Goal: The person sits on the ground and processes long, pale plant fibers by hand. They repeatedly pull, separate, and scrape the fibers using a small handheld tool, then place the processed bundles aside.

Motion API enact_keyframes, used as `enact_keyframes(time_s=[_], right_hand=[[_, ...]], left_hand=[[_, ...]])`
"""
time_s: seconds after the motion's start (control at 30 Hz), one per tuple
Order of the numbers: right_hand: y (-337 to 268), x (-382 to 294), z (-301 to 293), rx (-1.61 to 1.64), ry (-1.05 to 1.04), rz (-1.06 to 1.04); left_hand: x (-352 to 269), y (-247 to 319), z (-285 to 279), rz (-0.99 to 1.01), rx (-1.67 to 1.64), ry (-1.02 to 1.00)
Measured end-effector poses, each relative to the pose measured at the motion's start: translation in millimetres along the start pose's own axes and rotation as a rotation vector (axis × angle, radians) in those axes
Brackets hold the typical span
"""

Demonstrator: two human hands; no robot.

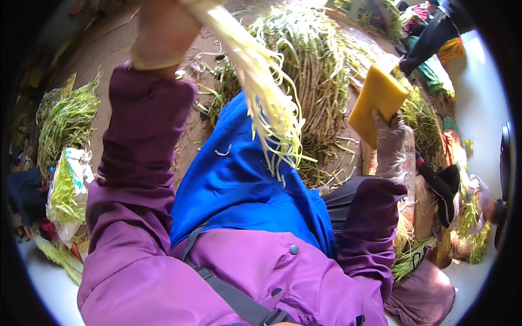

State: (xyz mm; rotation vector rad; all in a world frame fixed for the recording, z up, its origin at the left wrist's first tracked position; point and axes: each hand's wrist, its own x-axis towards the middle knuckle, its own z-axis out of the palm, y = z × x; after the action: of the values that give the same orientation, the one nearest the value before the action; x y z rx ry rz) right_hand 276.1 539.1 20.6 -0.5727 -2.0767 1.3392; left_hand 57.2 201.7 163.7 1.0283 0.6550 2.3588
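At the top left, my left hand (165,34), in a pale glove, is raised and closed around the upper end of a bunch of pale yellow-green stalks (261,77). The loose, curling ends of the bunch hang over the blue cloth (248,183) on my lap. On the right, my right hand (389,140), in a whitish glove, grips a flat yellow pad (377,104) by its lower edge, thumb on its face. A large heap of long green-topped stalks (314,69) lies on the ground in front of me, between the two hands.
Green stalks (67,118) are piled at the left, above a white sack (77,171) with more stalks. Along the right side lie further heaps (424,122) and upright packages (408,163). Other people are nearby: a dark-trousered leg (428,45) at upper right, a dark sleeve (436,187) at right.
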Motion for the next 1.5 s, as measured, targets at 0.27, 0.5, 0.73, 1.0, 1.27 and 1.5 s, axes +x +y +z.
enact_keyframes(time_s=[0.27,0.5,0.73,1.0,1.27,1.5], right_hand=[[-125.1,-20.8,27.7,0.130,-0.160,-0.364],[-100.4,-43.5,45.8,-0.405,-0.014,-0.421],[-89.4,-47.7,31.3,-0.082,-0.246,-0.138],[-116.2,-55.7,39.7,0.174,-0.687,-0.095],[-94.8,-50.1,68.9,0.720,-1.073,0.460],[-31.2,-33.8,79.3,0.619,-0.729,0.481]], left_hand=[[35.4,-124.4,90.6,0.150,0.083,0.032],[6.6,-176.9,86.4,0.272,0.527,0.183],[-32.6,-163.9,82.2,-0.139,-0.216,-0.059],[-44.5,-112.4,53.3,-0.325,0.221,-0.151],[-58.0,-113.3,38.5,-0.104,0.330,-0.016],[-63.9,-111.3,-43.4,0.051,0.185,0.347]])
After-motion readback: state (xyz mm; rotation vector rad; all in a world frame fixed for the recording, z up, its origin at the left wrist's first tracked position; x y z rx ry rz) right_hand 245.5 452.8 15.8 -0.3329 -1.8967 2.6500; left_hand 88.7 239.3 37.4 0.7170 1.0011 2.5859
